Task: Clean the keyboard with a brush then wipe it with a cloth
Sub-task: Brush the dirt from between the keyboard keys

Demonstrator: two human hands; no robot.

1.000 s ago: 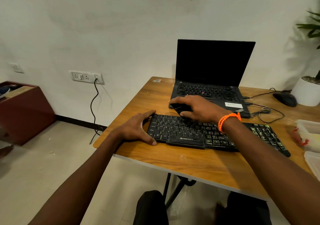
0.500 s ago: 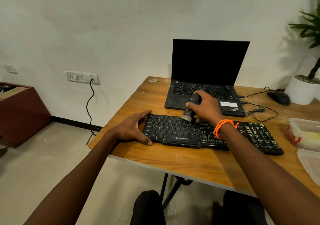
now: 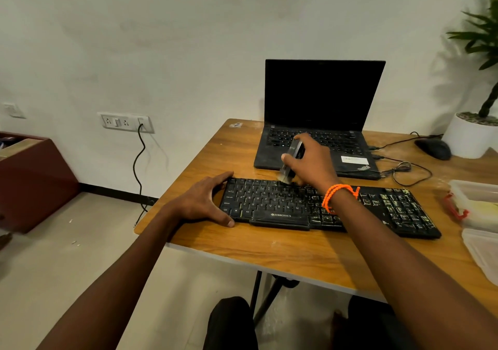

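Your right grip [image 3: 310, 162] is curled tight round the brush [image 3: 290, 161], bristles down on the top key row of the keyboard [image 3: 323, 206], which lies on the surface [image 3: 269, 250]. Your left grip [image 3: 204, 201] is spread wide, bracing the keyboard's left end.

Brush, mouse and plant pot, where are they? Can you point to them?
brush [image 3: 292, 158], head view, on its dark handle held in the right hand.
mouse [image 3: 433, 148], head view, on its black top.
pot [image 3: 469, 138], head view, on its white side.
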